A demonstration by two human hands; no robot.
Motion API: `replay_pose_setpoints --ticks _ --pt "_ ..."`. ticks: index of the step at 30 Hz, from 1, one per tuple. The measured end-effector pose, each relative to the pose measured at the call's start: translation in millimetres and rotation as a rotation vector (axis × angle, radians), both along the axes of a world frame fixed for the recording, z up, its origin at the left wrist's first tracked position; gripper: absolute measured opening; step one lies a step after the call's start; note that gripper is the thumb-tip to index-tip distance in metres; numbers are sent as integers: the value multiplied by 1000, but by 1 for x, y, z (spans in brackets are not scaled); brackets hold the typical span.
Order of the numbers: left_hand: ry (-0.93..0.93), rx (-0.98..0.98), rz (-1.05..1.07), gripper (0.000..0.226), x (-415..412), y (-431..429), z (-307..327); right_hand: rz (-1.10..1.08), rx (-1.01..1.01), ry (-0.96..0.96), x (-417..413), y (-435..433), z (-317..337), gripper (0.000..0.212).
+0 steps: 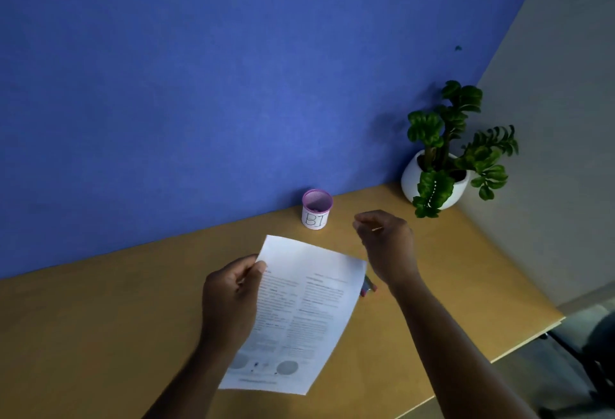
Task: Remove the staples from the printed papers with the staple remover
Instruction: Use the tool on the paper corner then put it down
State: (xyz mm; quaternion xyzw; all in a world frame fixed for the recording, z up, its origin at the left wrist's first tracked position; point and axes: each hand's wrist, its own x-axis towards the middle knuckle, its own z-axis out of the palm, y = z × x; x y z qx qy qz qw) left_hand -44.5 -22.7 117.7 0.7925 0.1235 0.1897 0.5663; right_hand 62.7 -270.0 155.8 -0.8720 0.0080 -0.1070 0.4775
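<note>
Dim, soft, slightly blurred view

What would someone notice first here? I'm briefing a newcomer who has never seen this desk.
Probably the printed papers at the centre, lifted over the wooden desk, with the left hand pinching their upper left edge. Next, the right hand hovering past the sheet's top right corner, fingers curled, near a small pink cup by the blue wall. A leafy plant in a white pot fills the far right corner.

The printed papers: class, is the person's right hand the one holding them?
No, the left hand grips the printed papers at their left edge, while the right hand is raised apart from them.
</note>
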Motion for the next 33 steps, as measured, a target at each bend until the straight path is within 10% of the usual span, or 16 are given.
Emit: replay_pose_setpoints --ticks 10,22,28,33 --pt "126 38 143 32 11 19 -64 -40 -370 492 30 -46 -117 35" --pt "191 -68 130 14 12 13 -66 48 -772 546 27 -29 -170 45" --pt "206 -46 94 27 10 12 -64 95 -750 520 35 -37 -172 32" --pt "232 -65 61 29 8 11 -54 30 -327 441 40 -31 -127 20"
